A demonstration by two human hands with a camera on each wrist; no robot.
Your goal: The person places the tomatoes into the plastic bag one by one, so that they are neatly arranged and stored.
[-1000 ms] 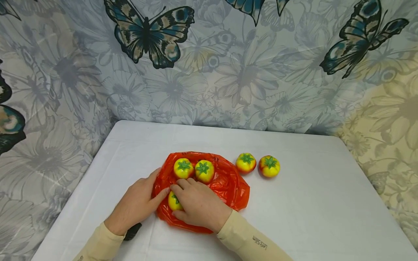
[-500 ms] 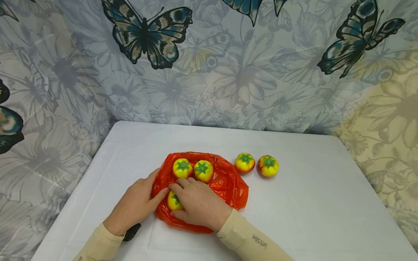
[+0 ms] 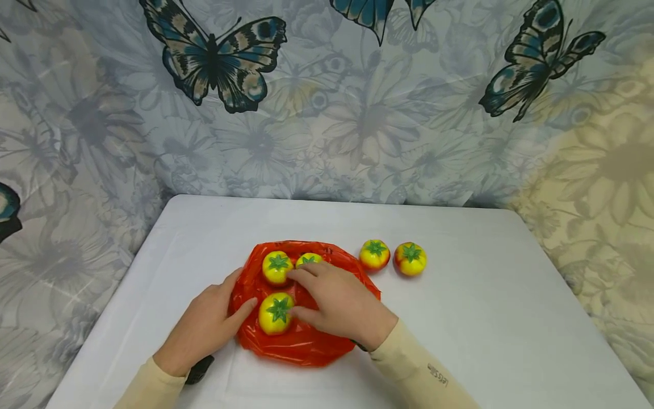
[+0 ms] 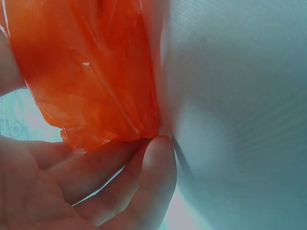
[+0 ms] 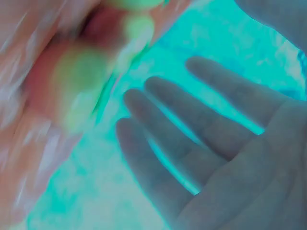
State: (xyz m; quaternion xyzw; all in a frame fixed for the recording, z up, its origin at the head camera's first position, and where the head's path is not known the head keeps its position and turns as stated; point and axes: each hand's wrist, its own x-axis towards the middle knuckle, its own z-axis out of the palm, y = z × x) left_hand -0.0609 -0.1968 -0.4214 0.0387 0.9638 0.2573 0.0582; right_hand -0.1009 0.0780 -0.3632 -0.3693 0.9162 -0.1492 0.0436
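Note:
In the head view an opened red plastic bag [image 3: 301, 346] lies on the white table. My left hand [image 3: 204, 324] holds its left side, thumb over the rim and fingers along the outer wall; the left wrist view shows the fingertips [image 4: 160, 148] at the bag's base. A yellow-and-red tomato-like fruit [image 3: 275, 314] with a green star-shaped top sits in the bag at the front left. Behind it are a similar fruit [image 3: 277, 268] and another fruit [image 3: 309, 259] partly hidden by my right hand [image 3: 342, 301]. That hand hovers over the bag, fingers spread, holding nothing.
Two matching fruits, a left one [image 3: 374, 255] and a right one [image 3: 410, 259], sit on the white table [image 3: 490, 307] just right of the bag. Butterfly-patterned cloth [image 3: 368, 125] hangs behind and beside the table.
My right hand has let go of the front-left fruit and moved right and up, uncovering it. The left hand has stayed at the bag. The head view has shifted slightly.

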